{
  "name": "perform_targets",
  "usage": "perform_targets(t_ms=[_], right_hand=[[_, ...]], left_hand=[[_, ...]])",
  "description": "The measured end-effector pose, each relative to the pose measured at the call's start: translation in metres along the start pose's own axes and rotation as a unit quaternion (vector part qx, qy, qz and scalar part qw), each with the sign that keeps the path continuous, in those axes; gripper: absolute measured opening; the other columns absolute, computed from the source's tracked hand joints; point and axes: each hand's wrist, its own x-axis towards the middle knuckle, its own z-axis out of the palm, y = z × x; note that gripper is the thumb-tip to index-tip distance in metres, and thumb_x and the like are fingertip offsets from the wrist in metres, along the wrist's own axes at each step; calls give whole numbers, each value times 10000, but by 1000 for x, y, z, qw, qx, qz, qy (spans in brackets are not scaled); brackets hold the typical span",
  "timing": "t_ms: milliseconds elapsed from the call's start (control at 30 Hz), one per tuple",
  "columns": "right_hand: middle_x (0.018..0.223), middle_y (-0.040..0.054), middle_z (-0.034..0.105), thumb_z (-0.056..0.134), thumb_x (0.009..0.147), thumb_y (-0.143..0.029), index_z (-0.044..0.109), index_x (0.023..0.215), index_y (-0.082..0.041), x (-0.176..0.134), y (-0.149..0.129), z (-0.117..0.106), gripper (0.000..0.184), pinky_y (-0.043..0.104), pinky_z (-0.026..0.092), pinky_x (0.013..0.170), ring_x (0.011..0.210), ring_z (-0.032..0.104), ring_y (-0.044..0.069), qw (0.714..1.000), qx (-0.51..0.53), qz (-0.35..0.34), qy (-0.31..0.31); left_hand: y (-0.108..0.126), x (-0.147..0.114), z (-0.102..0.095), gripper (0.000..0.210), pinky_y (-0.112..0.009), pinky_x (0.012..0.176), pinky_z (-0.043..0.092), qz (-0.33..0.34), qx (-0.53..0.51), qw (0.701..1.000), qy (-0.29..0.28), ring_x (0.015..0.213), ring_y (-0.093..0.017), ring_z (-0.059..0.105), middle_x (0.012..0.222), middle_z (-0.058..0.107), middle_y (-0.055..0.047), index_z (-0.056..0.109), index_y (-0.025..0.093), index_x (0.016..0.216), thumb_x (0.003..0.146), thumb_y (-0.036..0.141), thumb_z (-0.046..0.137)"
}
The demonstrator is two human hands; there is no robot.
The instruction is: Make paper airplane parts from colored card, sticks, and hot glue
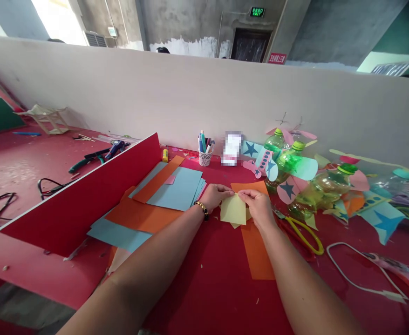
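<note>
A small piece of pale yellow paper (233, 211) hangs between my two hands at the middle of the red table. My left hand (215, 196), with a beaded bracelet at the wrist, pinches its upper left edge. At the upper right edge, the thumb and fingers of my right hand (258, 204) are closed on the same paper. Another yellow corner shows behind it. Beneath and behind lies orange paper (258, 256), partly covered by my right hand. Yellow-handled scissors (305, 235) rest just right of my right wrist.
Blue sheets (176, 188) and orange sheets (145, 216) are piled left, beside a red upright divider (85, 200). A pen cup (205, 157) stands at the back. Decorated plastic bottles (319, 188) crowd the right, near a white cable (347, 277). Pliers (85, 160) lie beyond the divider.
</note>
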Motion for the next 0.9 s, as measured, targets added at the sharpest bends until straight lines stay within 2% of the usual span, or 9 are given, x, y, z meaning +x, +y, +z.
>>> perform_targets(t_ms=[500, 667, 900], right_hand=[[729, 69, 720, 705, 636, -504, 709, 782, -162, 3, 5, -1, 372, 286, 473, 563, 614, 619, 198, 1000, -3, -18, -21], [705, 60, 714, 705, 641, -469, 705, 746, -180, 3, 3, -1, 307, 280, 471, 558, 608, 615, 192, 999, -19, -25, -26], [721, 53, 722, 718, 632, -447, 710, 768, -175, 3, 0, -3, 304, 282, 470, 568, 600, 623, 184, 996, -55, -44, -57]], left_hand=[[-2, 0, 2, 322, -222, 520, 440, -6, 1, 1000, 11, 544, -112, 564, 619, 649, -21, 674, 111, 704, 560, 368, 805], [-5, 1, 2, 330, -238, 548, 465, 5, 8, 1000, -10, 584, -131, 595, 689, 684, -45, 695, 111, 753, 559, 354, 805], [-1, -4, 3, 332, -253, 560, 480, 9, 45, 999, -1, 585, -137, 594, 655, 674, -45, 698, 103, 738, 570, 368, 806]])
